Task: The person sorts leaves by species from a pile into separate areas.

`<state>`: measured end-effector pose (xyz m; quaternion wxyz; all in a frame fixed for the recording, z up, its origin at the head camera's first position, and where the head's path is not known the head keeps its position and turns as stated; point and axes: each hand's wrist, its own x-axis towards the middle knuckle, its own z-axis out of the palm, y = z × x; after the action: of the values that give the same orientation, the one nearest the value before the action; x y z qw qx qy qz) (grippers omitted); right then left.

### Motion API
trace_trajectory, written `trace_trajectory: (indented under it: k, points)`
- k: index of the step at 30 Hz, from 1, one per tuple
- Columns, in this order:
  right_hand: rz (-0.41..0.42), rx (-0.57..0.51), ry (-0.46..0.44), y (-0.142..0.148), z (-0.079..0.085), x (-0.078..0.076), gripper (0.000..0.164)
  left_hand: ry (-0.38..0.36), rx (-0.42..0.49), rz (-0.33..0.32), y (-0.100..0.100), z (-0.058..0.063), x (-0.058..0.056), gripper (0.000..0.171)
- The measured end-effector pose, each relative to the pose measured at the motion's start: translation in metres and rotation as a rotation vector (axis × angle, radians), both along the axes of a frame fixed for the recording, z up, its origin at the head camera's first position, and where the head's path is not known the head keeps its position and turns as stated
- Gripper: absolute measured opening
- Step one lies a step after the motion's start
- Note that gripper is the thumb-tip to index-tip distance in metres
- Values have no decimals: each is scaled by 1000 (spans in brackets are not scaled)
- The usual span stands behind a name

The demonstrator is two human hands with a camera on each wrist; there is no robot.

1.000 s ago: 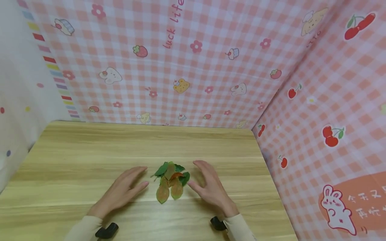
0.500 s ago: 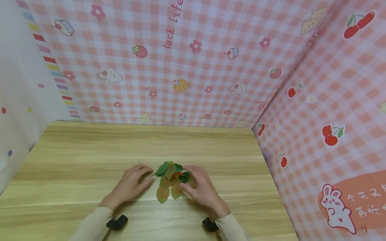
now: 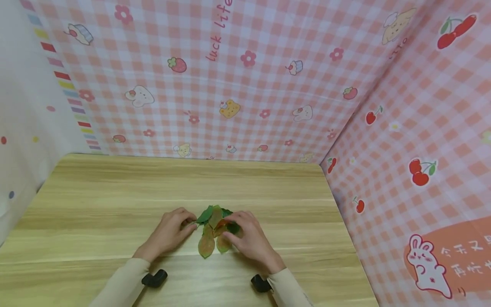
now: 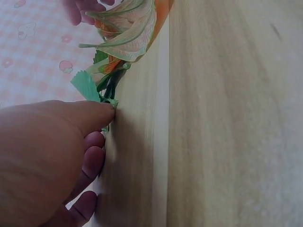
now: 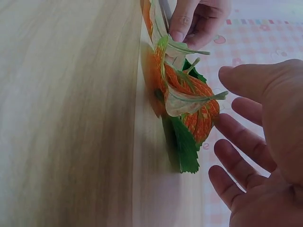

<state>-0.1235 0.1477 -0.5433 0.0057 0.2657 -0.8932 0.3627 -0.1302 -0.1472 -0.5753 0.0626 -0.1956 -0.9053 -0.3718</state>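
Observation:
A small heap of leaves (image 3: 207,244), some green and some orange-green with pale raised veins, lies on the wooden table. They look artificial. At the heap's left edge my left hand (image 3: 170,230) pinches the stem end of a green leaf (image 4: 86,86) between thumb and forefinger. On the other side, my right hand (image 3: 251,238) hovers over the right-hand leaves, its fingers spread and loosely bent. In the right wrist view, its fingertips are close beside an orange leaf (image 5: 201,120) without gripping it. Part of the right side of the heap is hidden under that hand.
The wooden table (image 3: 184,181) stretches around the heap. A pink checked cloth wall (image 3: 215,94) rises behind it, another checked wall (image 3: 387,170) stands on the right, and a white one (image 3: 34,128) on the left. Black wrist straps (image 3: 154,279) show at both sleeves.
Both hands have moved inward to the heap. The left hand's fingers have closed on the green leaf's stem; the right hand has come over the right leaves. The heap has barely moved.

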Motion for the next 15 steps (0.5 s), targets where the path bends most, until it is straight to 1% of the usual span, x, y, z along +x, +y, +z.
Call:
trace_trajectory:
  k: [4, 11, 15]
  points:
    - [-6, 10, 8, -2, -1, -1, 36, -20, 1, 14, 2, 1, -2, 8]
    - [-9, 15, 9, -6, -4, -4, 27, -21, -15, 43, 3, -1, -5, 7]
    - [-6, 6, 15, -7, -6, -5, 19, -29, -23, 52, 3, -2, -5, 4]
